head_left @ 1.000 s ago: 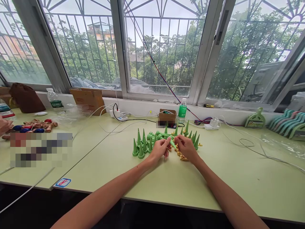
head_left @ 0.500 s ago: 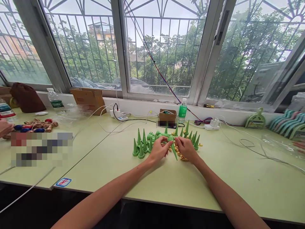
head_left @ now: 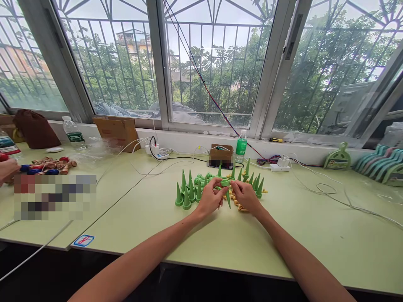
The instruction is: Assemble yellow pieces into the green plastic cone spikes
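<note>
My left hand point(head_left: 211, 198) is closed round the wide cap end of a green plastic spike point(head_left: 228, 199), whose tapered point hangs downward. The fingers of my right hand point(head_left: 247, 196) are pinched together at the rim of that cap; whatever lies between their tips is too small to make out. Several matching green spikes point(head_left: 186, 200) stand point up on the table to the left of my hands and behind them. Small yellow pieces point(head_left: 242, 207) lie in a pile beneath my right hand, partly hidden by it.
Behind the spikes stand a small brown box point(head_left: 221, 156) and a green-labelled bottle point(head_left: 241, 146). White cables and a power strip point(head_left: 279, 167) lie to the right, near green hangers point(head_left: 376, 165). At far left, another person's hand point(head_left: 8, 170) is by wooden toys point(head_left: 47, 166).
The spike in my hands has tilted: its point has swung left and hangs steeper, and the cap opening now faces more upward. My hands have barely moved.
</note>
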Available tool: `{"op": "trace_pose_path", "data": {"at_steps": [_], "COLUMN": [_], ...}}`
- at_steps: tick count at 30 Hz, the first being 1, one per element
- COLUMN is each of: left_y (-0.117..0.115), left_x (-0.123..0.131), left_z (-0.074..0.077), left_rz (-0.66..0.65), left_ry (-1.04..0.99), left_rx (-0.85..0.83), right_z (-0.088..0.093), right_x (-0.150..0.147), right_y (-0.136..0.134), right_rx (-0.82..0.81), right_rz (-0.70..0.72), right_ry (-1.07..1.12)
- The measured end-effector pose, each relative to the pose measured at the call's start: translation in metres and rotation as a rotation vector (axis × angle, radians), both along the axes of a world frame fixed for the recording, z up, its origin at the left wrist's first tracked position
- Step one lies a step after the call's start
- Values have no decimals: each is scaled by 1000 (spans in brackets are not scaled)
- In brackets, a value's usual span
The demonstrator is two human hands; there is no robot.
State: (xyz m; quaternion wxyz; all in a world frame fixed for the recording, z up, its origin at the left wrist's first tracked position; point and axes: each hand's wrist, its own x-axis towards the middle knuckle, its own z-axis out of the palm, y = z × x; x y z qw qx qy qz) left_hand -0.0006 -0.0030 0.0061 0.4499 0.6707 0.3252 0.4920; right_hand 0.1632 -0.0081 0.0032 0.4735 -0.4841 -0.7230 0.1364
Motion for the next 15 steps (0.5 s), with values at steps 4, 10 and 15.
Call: {"op": "trace_pose_path", "data": {"at_steps": [4, 10, 15], "left_y": [-1, -3, -1], "left_x": [0, 1, 2], "left_z": [1, 3, 0], "left_rz": [-2, 15, 19], "left_ry": [-14, -4, -44], "left_rx": [-1, -2, -10], "right_z": [-1, 0, 1], "right_x": [-1, -2, -1], "right_y": [0, -1, -2], "right_rx": [8, 4, 18], "right_rz": [1, -1, -24], "right_ry": [20, 69, 131]}}
